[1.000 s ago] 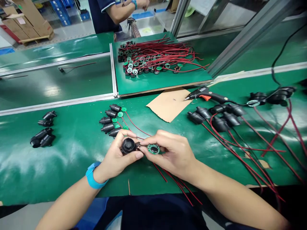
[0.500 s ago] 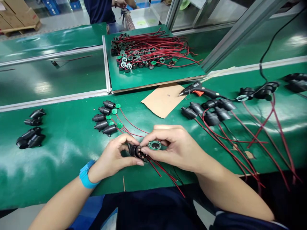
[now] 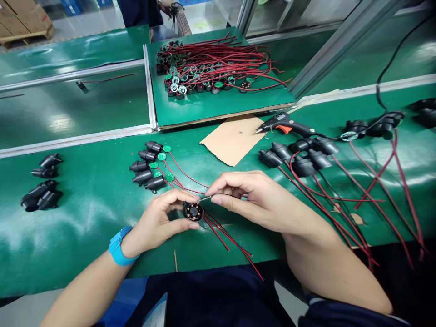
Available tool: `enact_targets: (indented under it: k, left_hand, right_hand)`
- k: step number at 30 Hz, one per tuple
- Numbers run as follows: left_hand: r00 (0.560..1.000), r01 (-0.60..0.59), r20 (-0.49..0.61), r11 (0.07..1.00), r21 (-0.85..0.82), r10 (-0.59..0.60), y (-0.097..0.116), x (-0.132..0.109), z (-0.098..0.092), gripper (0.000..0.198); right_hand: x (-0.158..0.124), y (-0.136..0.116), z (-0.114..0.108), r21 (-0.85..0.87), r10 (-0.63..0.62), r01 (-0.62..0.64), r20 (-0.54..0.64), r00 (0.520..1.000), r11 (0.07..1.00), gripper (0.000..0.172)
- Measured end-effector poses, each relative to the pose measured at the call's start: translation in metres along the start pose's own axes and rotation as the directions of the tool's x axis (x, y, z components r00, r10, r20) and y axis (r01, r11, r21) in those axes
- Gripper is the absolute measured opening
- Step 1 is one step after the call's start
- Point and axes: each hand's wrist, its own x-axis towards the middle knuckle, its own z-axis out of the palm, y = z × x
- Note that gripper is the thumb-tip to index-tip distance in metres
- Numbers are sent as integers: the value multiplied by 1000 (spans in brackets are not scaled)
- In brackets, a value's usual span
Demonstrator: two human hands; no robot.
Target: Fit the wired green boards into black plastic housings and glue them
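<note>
Over the near part of a green worktop [image 3: 85, 245], a person's two hands are working close together. The left hand [image 3: 153, 222] is curling partly closed around a round black part [image 3: 193, 211], gripping its sides between thumb and fingers, so that its face, ringed with copper-coloured spots, is pointing toward the viewer. The right hand [image 3: 262, 197] is pinching a thin flat piece [image 3: 205, 198], showing edge-on, just above the black part's rim; whether the pieces are touching cannot be told. Red wires [image 3: 220, 234] are trailing beside the black part toward the lower right. The black part is probably light, stiff and smooth, suiting a hold on its outer wall, clear of the copper. The flat piece is likely fragile, best taken by its edges; the wires are looking bendy. Beyond the left hand, black housings [image 3: 140, 166] are lying near green discs [image 3: 161, 156].
</note>
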Motion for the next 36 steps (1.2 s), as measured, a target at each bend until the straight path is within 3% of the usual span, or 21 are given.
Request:
enact_targets:
  k: [2,5,7,12,16,19,23,28,33,36]
  left_hand:
    - [998,-56,14,978,200,54,-1,1,-4,36]
    - [985,-142,155,833,534,69,-1,4,-8,33]
    - [972,-201,224,764,614,76,0,5,-8,35]
    - [963,-268,178,727,632,201,3,5,-6,34]
    - [942,-326,113,791,518,315,5,1,-10,35]
    - [963,-269,180,789,553,202,7,-3,-14,31]
    - [970,-198,236,737,646,54,6,-3,-17,29]
    - [973,-211,220,627,750,64,-2,2,-13,32]
    - [976,-216,163,724,655,143,-5,4,-8,32]
    - [974,-222,108,762,608,198,-5,2,-8,34]
  right_hand:
    - [1,3,2,-13,-5,6,41,999,1000,16]
    - [5,10,10,-108,-22,34,112,993,994,27]
    - [7,14,15,-158,-23,46,148,989,986,30]
    - [10,15,19,-99,-33,42,96,995,994,23]
    - [11,12,19,168,9,-22,78,997,986,22]
    - [12,14,18,217,26,-65,177,984,974,25]
    - [12,17,18,75,51,-71,247,968,995,40]
    - [8,19,18,-37,44,-37,236,971,999,46]
    - [9,17,23,53,0,-6,115,993,999,22]
    - [11,16,31,255,78,-94,71,994,962,18]
